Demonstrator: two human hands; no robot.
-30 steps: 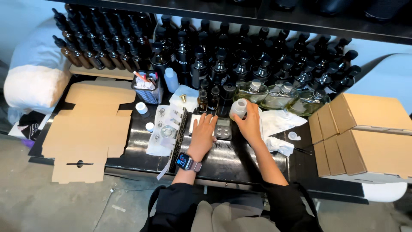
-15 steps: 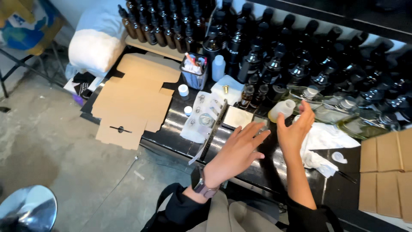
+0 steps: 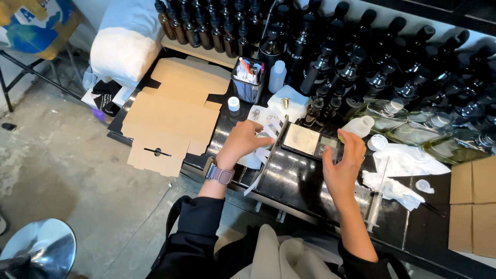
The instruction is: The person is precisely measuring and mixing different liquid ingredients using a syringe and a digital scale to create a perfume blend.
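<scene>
- Left hand (image 3: 242, 143) rested open-fingered on the label sheet (image 3: 268, 135); peeling slowly suited it.
- Right hand (image 3: 342, 166), grip open and empty, hovered by the small scale (image 3: 310, 142) on the bench (image 3: 310, 181).

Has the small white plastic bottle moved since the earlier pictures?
Yes. The small white plastic bottle, earlier lifted in the right hand over the dark bottles, now lies on the bench beside the scale.

Flat cardboard boxes (image 3: 173, 116) lie at the table's left end, a mesh pen cup (image 3: 248, 85) behind them. Rows of dark bottles (image 3: 372, 62) fill the back. A syringe (image 3: 377, 194) lies beside white cloths (image 3: 408, 163). A metal stool (image 3: 36, 250) stands on the floor.
</scene>
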